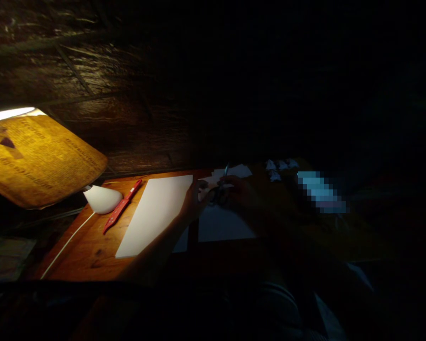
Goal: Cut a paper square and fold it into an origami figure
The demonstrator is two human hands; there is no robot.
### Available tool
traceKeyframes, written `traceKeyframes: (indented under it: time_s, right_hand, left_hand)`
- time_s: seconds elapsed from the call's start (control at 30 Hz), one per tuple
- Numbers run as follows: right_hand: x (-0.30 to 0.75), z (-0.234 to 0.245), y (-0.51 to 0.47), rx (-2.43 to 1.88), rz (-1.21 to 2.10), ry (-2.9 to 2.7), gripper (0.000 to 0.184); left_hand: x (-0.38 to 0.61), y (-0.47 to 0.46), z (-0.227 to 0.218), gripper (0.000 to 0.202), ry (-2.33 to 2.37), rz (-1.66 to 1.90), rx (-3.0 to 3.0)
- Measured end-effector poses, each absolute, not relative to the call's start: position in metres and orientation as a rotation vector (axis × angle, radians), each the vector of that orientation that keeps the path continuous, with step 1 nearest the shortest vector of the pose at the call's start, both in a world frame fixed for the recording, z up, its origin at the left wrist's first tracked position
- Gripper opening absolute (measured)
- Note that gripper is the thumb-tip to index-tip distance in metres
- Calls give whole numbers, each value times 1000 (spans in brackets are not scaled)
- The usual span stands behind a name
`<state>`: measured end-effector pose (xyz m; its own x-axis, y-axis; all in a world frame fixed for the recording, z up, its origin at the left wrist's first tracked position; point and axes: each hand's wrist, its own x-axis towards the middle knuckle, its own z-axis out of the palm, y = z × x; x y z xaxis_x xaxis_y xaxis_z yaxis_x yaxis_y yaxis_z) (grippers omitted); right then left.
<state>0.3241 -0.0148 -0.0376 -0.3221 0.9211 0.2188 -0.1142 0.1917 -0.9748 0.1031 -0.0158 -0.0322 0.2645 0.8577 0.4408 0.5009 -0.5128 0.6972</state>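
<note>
L hand (193, 199) pinches paper (213, 181) over table (85, 255); R hand (239, 188) at paper's 3 o'clock, too dark, can't tell grip. Red tool (121, 206) approx. 9 o'clock, wads (274, 175) approx. 3.

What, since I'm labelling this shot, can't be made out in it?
All in the head view:
Dark thing between the left hand and right hand: fingers and shadow obscure its shape.
Lampshade: cut off by the left edge; lettering too blurred to read.
Bright patch at right: pixelation hides what it is.
Table: right end lost in darkness.
</note>
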Motion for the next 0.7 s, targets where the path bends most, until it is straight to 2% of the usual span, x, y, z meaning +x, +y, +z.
traceKeyframes:
  time_s: [0.13,0.3,0.53,0.63,0.7]
  right_hand:
    - [317,-39,-20,-739,1389,-1470,50]
    - [310,-47,-21,-803,1353,-1477,45]
    - [319,-35,-25,-943,1014,-1652,37]
    - [327,-35,-20,-981,963,-1768,37]
    - [330,-40,-17,-998,930,-1806,36]
  left_hand:
    - [110,-17,-37,23,1171,1018,1994]
    - [109,-12,-45,21,1121,1098,1902]
    - [101,-7,-37,6,1228,1284,1736]
    - [91,-6,-26,21,1287,1248,1674]
    - [81,-5,-15,22,1393,1273,1835]
